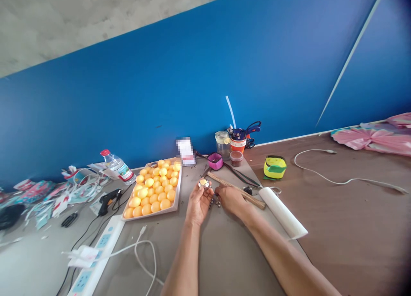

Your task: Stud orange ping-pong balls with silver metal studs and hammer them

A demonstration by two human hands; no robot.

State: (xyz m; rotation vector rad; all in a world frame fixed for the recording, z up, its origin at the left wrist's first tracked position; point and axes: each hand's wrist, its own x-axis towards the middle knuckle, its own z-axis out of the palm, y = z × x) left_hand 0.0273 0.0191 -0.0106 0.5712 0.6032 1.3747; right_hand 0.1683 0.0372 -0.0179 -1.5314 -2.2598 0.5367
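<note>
My left hand (199, 205) is closed around a small round piece (204, 183) with a pale yellow centre and dark, silvery bits about its edge. Its exact kind is too small to make out. Close beside it, my right hand (230, 197) reaches down to the table with its fingers bent together. Whatever is in those fingertips is hidden. Several small dark, shiny bits (217, 204) lie on the table between the hands. A wooden strip (253, 200) passes behind my right hand, and a white roll (282, 212) lies to its right.
Left of my hands stands a shallow box (176, 204) of orange balls (156, 189). Behind are a purple bowl (215, 161), a lidded jar (222, 144) and a paper cup (237, 145) of tools. A glue gun (107, 201), power strip (102, 249) and bottle (118, 167) are further left.
</note>
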